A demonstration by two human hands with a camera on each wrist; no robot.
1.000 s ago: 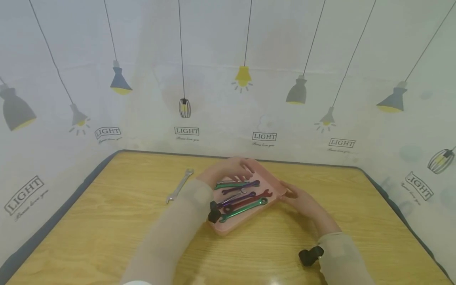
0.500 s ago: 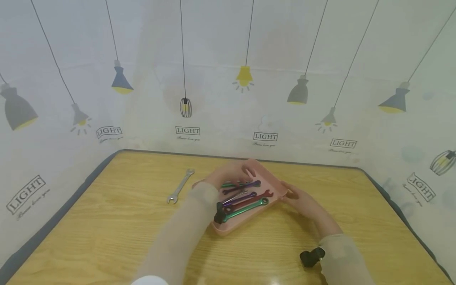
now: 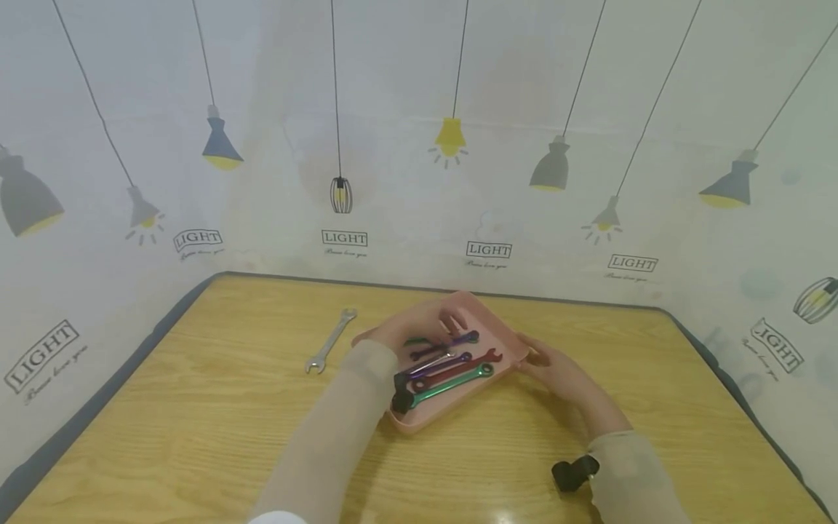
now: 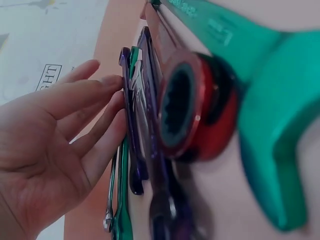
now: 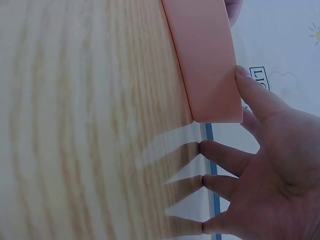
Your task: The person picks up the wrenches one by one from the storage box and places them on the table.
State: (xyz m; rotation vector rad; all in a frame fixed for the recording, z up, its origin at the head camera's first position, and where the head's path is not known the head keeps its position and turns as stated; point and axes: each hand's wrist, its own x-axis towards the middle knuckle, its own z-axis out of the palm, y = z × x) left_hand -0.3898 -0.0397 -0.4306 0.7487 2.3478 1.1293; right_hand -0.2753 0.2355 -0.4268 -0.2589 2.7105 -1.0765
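Note:
A shallow pink tray [image 3: 425, 418] lies askew on the table with several coloured wrenches in it. My left hand [image 3: 419, 325] reaches over its far left side, and its fingertips touch a purple wrench [image 4: 128, 107] in the left wrist view. Nearer the camera lie a red ratchet wrench [image 3: 458, 372] and a green wrench [image 3: 452, 387]. Another green wrench [image 4: 122, 200] and a thin silver one [image 4: 109, 210] sit beneath my left fingers. At the tray's right corner my right hand [image 5: 275, 155] grips the rim between thumb and index finger, the other fingertips meeting the tabletop.
A silver open-ended wrench [image 3: 330, 342] lies on the wooden table [image 3: 216, 407], left of the tray. Behind the table's dark edge hangs a pale backdrop [image 3: 406, 145] printed with lamps. Black camera mounts [image 3: 575, 474] sit at both wrists.
Over the last second my left hand has shifted slightly to the right and lower over the wrenches. My right hand and the tray stay nearly in place.

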